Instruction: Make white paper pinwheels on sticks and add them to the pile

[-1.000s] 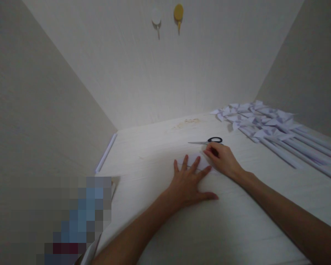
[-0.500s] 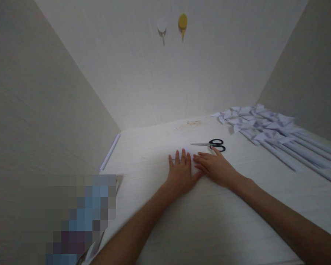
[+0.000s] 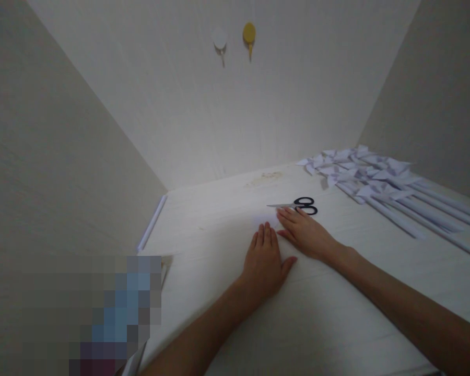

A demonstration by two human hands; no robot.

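My left hand [image 3: 263,263] lies flat, fingers stretched forward and thumb out to the right, at the near edge of a pale white piece of paper [image 3: 263,219]. Most of that paper is hidden by my hands and hard to tell from the white surface. Flat beside it, my right hand [image 3: 307,232] has its fingers stretched to the left over the paper's right side. Just beyond my right fingertips lie scissors [image 3: 297,206] with black handles, blades pointing left.
Several white paper pinwheels [image 3: 376,175] on rolled paper sticks lie to the right. A white paper roll [image 3: 152,222] rests along the left edge of the table [image 3: 207,209]. A white hook [image 3: 220,40] and a yellow hook [image 3: 249,34] are on the back wall. A blurred patch covers the lower left.
My left hand has drawn back toward me, its fingers now closer together. My right hand stays near the scissors, its fingers slightly farther forward. The view has shifted a little.
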